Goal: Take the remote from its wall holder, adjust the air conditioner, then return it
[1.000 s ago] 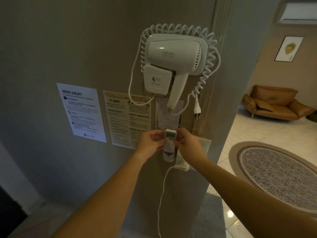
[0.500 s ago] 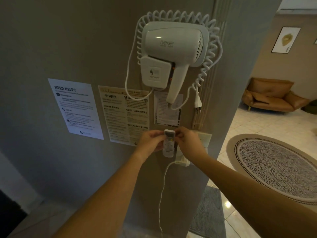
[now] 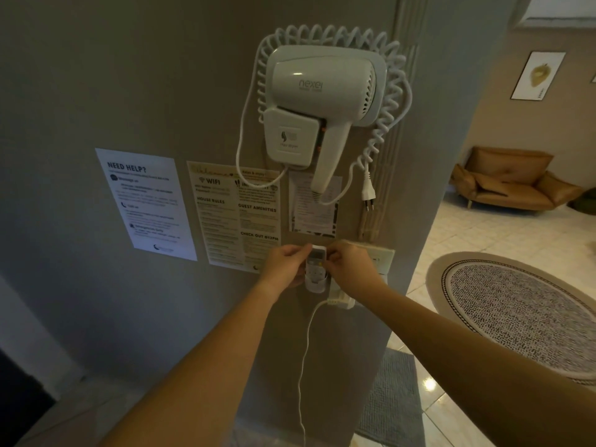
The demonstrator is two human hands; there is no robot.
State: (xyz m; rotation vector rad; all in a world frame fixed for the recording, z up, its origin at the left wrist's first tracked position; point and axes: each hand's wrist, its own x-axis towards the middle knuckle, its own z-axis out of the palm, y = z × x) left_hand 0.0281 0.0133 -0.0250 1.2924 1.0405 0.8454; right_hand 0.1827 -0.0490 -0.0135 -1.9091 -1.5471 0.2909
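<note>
A small white remote [image 3: 316,261] stands upright on the grey wall with its lower end inside a white wall holder [image 3: 316,285]. My left hand [image 3: 283,266] pinches the remote's left edge near the top. My right hand [image 3: 350,267] pinches its right edge at the same height. Both hands touch the remote and hide its sides. A strip of the air conditioner [image 3: 561,9] shows at the top right, high on the far room's wall.
A white wall hair dryer [image 3: 322,98] with a coiled cord hangs above the remote. Paper notices [image 3: 148,201] are stuck to the wall at left. A plug and white cable [image 3: 338,301] hang below the holder. A round rug [image 3: 522,314] and tan sofa [image 3: 509,182] lie to the right.
The remote has slid lower into the holder, with both hands still on it. The camera view has shifted slightly.
</note>
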